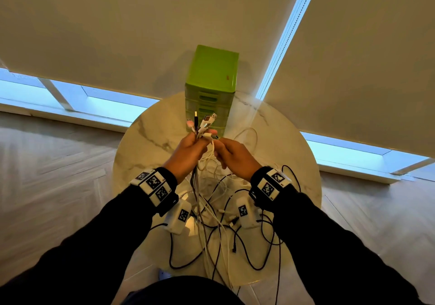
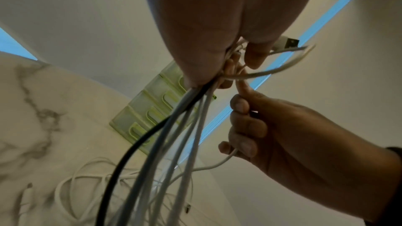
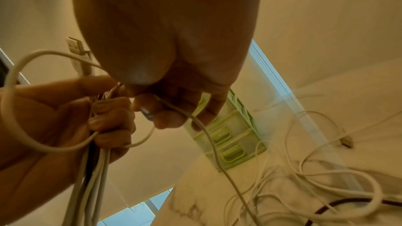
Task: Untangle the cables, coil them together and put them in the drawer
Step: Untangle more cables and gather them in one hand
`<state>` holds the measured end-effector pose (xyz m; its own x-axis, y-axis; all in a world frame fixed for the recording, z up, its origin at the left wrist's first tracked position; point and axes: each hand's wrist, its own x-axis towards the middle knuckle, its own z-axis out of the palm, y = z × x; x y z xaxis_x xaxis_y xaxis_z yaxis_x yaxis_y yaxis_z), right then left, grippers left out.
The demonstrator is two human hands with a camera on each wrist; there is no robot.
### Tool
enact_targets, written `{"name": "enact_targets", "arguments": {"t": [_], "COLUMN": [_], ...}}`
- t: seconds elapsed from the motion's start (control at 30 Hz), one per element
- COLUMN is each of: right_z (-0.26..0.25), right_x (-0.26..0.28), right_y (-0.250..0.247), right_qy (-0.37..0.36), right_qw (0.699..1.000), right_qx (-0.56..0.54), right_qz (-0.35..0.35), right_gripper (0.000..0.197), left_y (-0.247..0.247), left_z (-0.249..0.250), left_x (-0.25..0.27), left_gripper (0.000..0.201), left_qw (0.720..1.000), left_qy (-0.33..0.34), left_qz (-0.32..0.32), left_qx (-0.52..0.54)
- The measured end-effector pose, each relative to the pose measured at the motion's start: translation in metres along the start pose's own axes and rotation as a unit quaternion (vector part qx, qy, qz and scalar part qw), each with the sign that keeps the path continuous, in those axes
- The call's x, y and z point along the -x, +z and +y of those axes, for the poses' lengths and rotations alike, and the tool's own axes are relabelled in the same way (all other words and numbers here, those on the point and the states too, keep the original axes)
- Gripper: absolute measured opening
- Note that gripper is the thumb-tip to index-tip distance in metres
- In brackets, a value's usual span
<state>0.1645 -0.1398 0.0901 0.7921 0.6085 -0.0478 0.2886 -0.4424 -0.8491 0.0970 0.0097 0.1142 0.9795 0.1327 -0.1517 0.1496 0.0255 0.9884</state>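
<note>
- Evidently the person gathers plug ends first: the left hand [image 1: 191,148] is fisted round a bunch of cables [image 1: 200,187], with the connectors [image 1: 204,122] sticking up above the fist, so the ends stay aligned while the lengths hang free.
- The right hand [image 1: 233,155] sits just beside it, its fingers [image 3: 165,109] pinching 1 thin white cable [image 3: 208,137]; this looks like feeding a further strand into the bunch.
- Both hands are raised above the bench [image 1: 146,144], likely so that gravity pulls the strands straight and shows where they cross.
- Below, the loose lengths, white and black, lie in overlapping loops [image 1: 235,238] on the marble top and some trail over its near edge; untangling seems only partly done and coiling not begun.
- The green drawer unit [image 1: 211,80] stands at the far side of the bench, directly ahead and within reach; its drawers [image 3: 230,145] look closed, so 1 must be opened before stowing.
</note>
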Motion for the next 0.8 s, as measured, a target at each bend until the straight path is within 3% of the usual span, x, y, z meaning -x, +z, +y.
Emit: {"name": "enact_targets", "arguments": {"t": [0.23,0.4,0.47,0.63,0.7,0.8], "right_z": [0.030,0.069,0.087,0.095,0.081,0.053], "right_x": [0.005,0.014,0.018,0.003,-0.007,-0.023], "right_y": [0.006,0.003,0.000,-0.017,-0.026,-0.033], "right_qy": [-0.001,0.066,0.103,0.148,0.141,0.065], "right_qw": [0.992,0.967,0.969,0.956,0.964,0.987], "right_qx": [0.034,0.143,0.151,0.237,0.225,0.133], "right_qz": [-0.125,-0.202,-0.167,-0.085,-0.019,0.057], "right_gripper": [0.038,0.040,0.040,0.065,0.057,0.044], "left_y": [-0.013,-0.033,-0.045,-0.061,-0.062,-0.055], "left_z": [0.002,0.025,0.033,0.028,0.024,0.014], "left_x": [-0.010,-0.016,-0.018,-0.015,-0.011,-0.005], "left_gripper": [0.015,0.018,0.020,0.022,0.020,0.012], "left_qw": [0.997,0.987,0.982,0.977,0.979,0.987], "left_qy": [0.054,0.100,0.111,0.125,0.116,0.089], "left_qz": [0.061,0.110,0.131,0.164,0.164,0.127], "left_qx": [-0.002,0.068,0.082,0.064,0.019,-0.053]}}
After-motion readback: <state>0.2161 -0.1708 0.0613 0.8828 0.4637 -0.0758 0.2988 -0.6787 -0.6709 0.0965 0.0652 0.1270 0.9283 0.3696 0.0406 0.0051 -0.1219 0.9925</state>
